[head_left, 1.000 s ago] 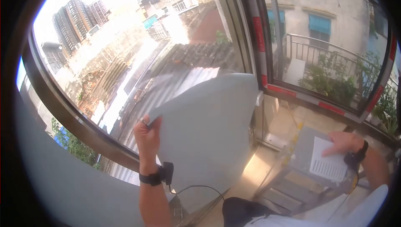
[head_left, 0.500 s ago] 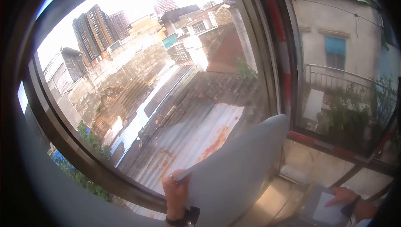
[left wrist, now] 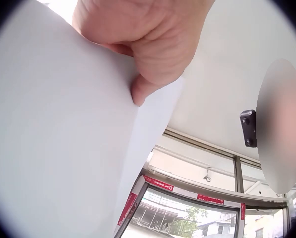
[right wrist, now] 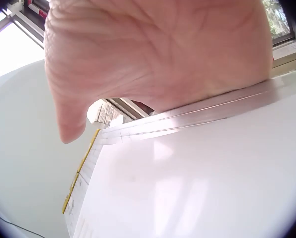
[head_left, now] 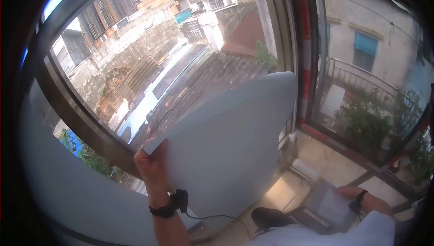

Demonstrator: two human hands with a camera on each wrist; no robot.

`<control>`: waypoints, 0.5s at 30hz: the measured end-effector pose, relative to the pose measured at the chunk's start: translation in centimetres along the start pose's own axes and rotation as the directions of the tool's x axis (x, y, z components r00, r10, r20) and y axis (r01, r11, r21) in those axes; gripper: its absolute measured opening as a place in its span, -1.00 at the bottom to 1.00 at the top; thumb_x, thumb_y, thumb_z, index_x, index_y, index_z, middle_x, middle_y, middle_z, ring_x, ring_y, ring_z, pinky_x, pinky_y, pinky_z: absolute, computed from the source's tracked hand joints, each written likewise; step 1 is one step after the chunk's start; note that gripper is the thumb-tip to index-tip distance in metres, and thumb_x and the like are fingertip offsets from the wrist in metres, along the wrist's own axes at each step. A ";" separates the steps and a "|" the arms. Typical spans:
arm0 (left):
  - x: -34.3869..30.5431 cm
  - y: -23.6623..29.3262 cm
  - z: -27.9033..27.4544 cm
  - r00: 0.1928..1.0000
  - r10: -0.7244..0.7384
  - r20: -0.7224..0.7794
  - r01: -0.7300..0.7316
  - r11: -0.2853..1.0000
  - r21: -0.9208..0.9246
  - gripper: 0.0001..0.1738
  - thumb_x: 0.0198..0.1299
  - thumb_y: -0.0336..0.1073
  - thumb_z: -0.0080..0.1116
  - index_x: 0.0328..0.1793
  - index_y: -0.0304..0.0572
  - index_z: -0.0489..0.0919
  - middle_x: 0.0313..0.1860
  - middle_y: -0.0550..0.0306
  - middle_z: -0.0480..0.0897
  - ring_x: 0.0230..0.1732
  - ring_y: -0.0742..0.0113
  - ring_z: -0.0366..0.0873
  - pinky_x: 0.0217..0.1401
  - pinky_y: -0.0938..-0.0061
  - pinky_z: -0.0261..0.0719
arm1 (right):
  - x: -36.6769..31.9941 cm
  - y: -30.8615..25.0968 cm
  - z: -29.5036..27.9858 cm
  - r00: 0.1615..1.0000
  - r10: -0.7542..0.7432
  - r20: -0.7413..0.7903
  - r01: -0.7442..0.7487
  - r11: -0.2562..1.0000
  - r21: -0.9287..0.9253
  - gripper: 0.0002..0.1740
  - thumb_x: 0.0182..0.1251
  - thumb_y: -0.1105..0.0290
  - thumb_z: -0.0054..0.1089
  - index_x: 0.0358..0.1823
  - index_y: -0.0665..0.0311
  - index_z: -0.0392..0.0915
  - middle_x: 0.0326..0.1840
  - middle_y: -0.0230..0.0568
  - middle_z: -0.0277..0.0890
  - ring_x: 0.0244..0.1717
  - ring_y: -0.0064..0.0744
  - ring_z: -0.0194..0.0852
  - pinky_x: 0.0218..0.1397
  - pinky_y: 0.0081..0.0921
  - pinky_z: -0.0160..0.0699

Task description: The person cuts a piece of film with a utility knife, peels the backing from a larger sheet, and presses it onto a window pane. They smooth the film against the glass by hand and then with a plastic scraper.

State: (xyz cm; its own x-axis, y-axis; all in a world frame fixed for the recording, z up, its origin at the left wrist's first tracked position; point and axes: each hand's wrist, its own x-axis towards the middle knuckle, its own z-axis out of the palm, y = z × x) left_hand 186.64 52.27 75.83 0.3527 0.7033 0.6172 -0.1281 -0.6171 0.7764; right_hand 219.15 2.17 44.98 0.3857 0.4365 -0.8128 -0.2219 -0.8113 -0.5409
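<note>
My left hand (head_left: 153, 167) grips the near upper edge of a large, smooth, pale sheet (head_left: 226, 151). The left wrist view shows the thumb bent against the sheet (left wrist: 59, 124); the other fingertips are hidden. The sheet rises in front of the window, its far corner near the window post. Lower right in the head view, my right hand (head_left: 350, 192) rests at the edge of a grey stool (head_left: 312, 216). Below that palm, the right wrist view shows a shiny white slotted plate (right wrist: 187, 188). The thumb points straight out there, and the fingers are out of sight.
A brown metal window frame (head_left: 86, 119) curves along the left, with roofs and buildings outside. On the right hangs a window sash with red-and-white tape (head_left: 318, 134). A black cable (head_left: 217, 216) runs from my left wrist. Tiled floor (head_left: 285, 189) lies between sheet and stool.
The head view swung up and then back down. The sheet's far corner stands higher against the window post than before. My left hand keeps its grip, and the right hand stays at the stool.
</note>
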 end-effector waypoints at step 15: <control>-1.8 6.3 -6.7 0.994 0.097 -0.054 -0.086 0.979 0.185 -0.97 0.26 -0.47 0.31 -0.20 -0.27 0.69 -0.44 0.39 0.61 -0.39 0.65 0.46 -0.33 0.71 0.37 | 2.7 -31.5 -4.9 0.612 -0.680 -0.403 0.788 0.479 0.387 -0.25 0.39 -0.05 0.26 0.48 0.19 0.35 0.44 -0.22 0.40 0.45 -0.23 0.32 0.45 -0.35 0.29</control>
State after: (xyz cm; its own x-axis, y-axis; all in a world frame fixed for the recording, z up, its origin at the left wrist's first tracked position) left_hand 178.97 49.53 80.49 0.2884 0.6579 0.6957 0.0161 -0.7298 0.6835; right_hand 231.51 26.96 60.90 0.7483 0.6620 -0.0425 -0.1493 0.1055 -0.9831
